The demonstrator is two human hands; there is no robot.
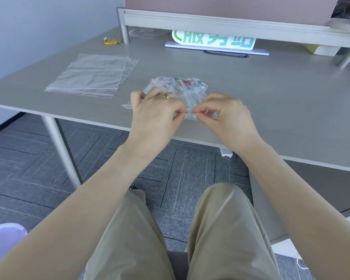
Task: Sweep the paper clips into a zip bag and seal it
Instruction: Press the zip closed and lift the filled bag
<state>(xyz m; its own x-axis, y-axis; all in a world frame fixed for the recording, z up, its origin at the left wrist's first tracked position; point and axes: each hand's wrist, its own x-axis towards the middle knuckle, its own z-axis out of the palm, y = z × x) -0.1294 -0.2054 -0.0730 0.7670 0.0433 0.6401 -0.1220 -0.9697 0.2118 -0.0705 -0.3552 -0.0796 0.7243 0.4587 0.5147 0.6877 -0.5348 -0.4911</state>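
A clear zip bag (pixel 187 93) lies on the grey desk near its front edge, mouth toward me. Colourful paper clips (pixel 187 82) are heaped inside at its far end. My left hand (pixel 157 113), wearing a gold ring, pinches the bag's red zip strip between thumb and fingers. My right hand (pixel 225 114) pinches the same strip just to the right, fingertips of both hands almost touching. The hands hide most of the strip and the bag's near part.
A stack of spare clear zip bags (pixel 91 75) lies at the left of the desk (pixel 271 93). A yellow object (pixel 111 41) sits far left by a shelf leg. A green-lettered sign (pixel 214 40) stands under the raised shelf. My knees are below the desk edge.
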